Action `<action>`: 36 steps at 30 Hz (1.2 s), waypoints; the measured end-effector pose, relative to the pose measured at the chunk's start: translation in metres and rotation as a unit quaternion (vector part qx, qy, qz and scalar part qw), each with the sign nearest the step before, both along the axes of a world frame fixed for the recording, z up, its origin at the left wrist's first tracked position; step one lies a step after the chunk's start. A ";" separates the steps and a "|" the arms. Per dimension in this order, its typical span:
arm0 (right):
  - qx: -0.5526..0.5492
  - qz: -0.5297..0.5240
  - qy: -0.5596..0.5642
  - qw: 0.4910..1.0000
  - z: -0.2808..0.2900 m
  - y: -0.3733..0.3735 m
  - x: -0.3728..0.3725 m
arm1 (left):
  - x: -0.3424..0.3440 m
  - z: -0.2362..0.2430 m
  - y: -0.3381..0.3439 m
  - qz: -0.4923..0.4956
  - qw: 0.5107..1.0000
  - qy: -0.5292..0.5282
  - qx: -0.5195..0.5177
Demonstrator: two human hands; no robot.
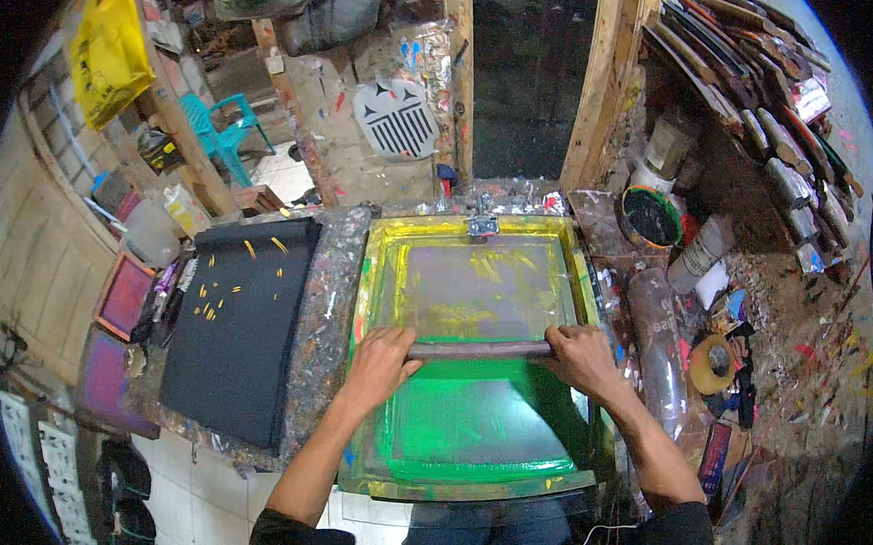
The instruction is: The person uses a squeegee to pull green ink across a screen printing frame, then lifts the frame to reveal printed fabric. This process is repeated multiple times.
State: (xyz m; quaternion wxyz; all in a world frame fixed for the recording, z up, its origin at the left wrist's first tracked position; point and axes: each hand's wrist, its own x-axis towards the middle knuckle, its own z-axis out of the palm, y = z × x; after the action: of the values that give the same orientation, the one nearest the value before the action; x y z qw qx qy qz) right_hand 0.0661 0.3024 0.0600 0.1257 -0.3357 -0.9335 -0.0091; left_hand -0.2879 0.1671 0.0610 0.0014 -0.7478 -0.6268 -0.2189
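Left hand [386, 358] and right hand [582, 356] are gripping opposite ends of the squeegee [479, 350] across the framed screen [475, 487]. Green ink [433, 424] is coating its near half.

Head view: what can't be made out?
In the head view:
Bar: ends covered by left hand and right hand.
Beneath screen: hidden by the screen itself.
Black cloth: layers too fine to count.
Sleeves: cut off by the lower edge.

From the person's head, a wide fisheye looks down and forward, close over the paint-smeared frame [485, 489].
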 end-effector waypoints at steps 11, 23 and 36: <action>-0.051 0.052 -0.026 0.997 0.020 -0.154 0.051 | 0.048 0.009 -0.141 -0.002 0.995 -0.033 -0.097; -0.043 -0.010 -0.025 0.999 0.020 -0.019 -0.012 | 0.011 -0.007 0.011 0.078 0.996 -0.039 -0.018; -0.098 0.012 -0.073 0.992 0.034 -0.186 0.042 | 0.058 -0.004 -0.164 0.005 0.996 -0.093 0.007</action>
State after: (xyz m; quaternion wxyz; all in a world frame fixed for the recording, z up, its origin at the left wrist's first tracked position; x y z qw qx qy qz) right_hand 0.1086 0.1162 0.0944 0.0243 -0.3333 -0.9406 0.0594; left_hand -0.2296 0.0036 0.0566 -0.0506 -0.7213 -0.6262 -0.2916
